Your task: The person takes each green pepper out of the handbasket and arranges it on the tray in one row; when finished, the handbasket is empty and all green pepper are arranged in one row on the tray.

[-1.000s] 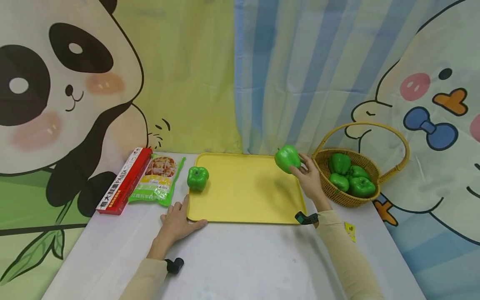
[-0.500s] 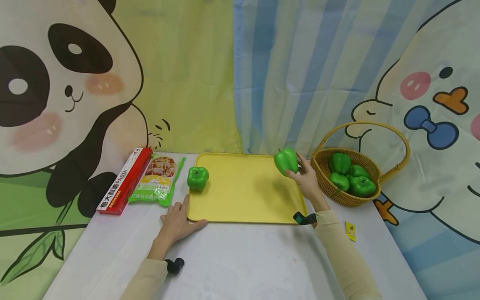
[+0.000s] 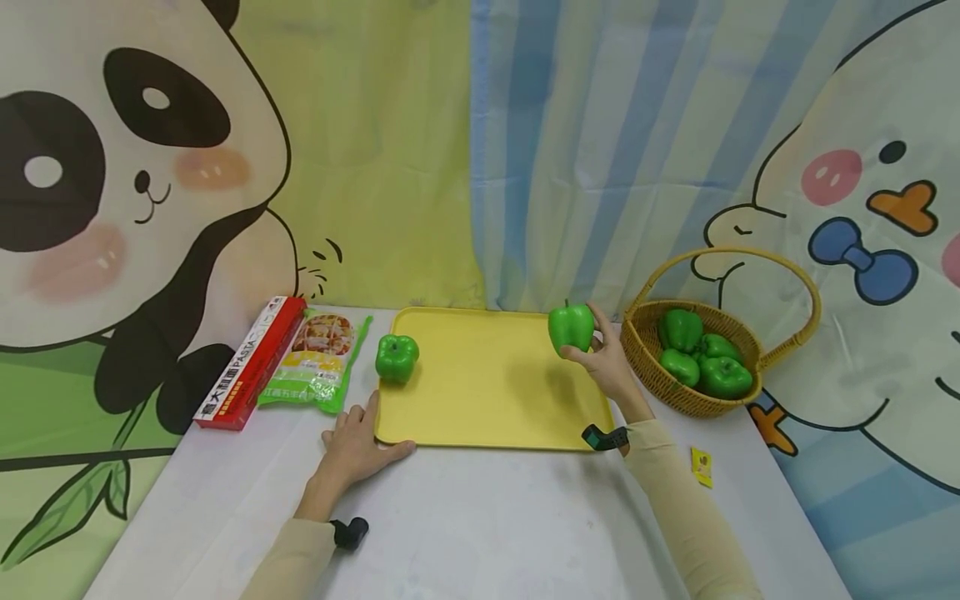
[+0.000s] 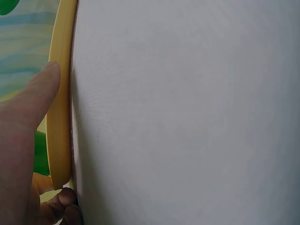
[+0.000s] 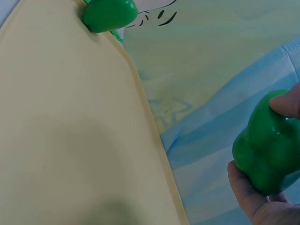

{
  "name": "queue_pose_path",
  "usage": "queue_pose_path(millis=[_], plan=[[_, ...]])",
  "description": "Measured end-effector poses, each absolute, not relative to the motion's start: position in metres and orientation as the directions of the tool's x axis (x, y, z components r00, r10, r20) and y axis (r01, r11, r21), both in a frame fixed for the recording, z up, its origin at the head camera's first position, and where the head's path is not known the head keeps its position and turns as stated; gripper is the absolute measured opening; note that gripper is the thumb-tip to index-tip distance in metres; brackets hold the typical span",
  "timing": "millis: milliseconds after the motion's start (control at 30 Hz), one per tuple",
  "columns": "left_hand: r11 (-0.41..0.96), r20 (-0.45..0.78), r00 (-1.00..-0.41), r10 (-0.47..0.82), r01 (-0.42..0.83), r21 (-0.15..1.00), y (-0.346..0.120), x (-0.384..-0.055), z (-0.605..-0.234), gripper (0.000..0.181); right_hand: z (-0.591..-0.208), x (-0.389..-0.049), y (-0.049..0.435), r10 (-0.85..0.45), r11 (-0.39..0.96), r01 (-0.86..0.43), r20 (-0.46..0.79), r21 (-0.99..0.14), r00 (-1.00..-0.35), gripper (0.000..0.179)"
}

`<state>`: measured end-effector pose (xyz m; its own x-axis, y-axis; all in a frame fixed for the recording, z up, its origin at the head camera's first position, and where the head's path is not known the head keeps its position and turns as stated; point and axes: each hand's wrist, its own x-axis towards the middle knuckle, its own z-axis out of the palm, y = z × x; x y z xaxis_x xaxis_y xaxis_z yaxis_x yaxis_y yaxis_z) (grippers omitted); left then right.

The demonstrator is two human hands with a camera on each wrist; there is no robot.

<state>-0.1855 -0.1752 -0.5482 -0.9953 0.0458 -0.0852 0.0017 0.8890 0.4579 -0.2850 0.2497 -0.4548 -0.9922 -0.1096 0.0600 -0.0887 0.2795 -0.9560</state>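
Green bell pepper [image 3: 570, 325] hangs stem-up above the right part of a yellow tray [image 3: 480, 392], clamped in the grip of the person's right hand [image 3: 611, 362] — thumb on one side, fingers on the other, as the right wrist view shows. It is clear of the tray, which carries a soft shadow. The left hand [image 3: 356, 442] rests at the tray's near left corner, its grip apart — thumb laid against the near rim, the other fingers by the left edge. A second bell pepper [image 3: 397, 358] sits on the tray at its left edge. Just right of the tray stands a wicker basket [image 3: 663, 387] with an arched handle [image 3: 786, 346]; four more bell peppers [image 3: 681, 331] show inside it. A small yellow packet [image 3: 701, 467] lies on the white counter [image 3: 487, 517], near the right sleeve [image 3: 682, 508]. Left of the tray lie a green-edged food bag [image 3: 315, 358] and, just beside it, a red and white pasta box [image 3: 251, 367]. Behind the counter hangs a printed cloth backdrop [image 3: 525, 150].
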Motion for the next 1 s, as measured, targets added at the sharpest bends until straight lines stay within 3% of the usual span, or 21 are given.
queue_pose_path(millis=[433,733,1000], plan=[[0.895,-0.075,-0.996,0.046,0.008,0.446,-0.176,-0.187,-0.553,0.126,-0.470,-0.297,0.219,-0.180,0.262,-0.166,0.120,-0.951,-0.976,0.080],[0.894,-0.077,-0.996,0.045,0.006,0.448,-0.176,-0.187,-0.553,0.126,-0.482,-0.304,0.186,-0.236,0.300,-0.189,0.119,-0.935,-0.964,0.078],[0.892,-0.077,-0.996,0.048,0.008,0.451,-0.177,-0.186,-0.554,0.126,-0.500,-0.308,0.156,-0.253,0.484,-0.218,0.103,-0.847,-0.962,0.097]])
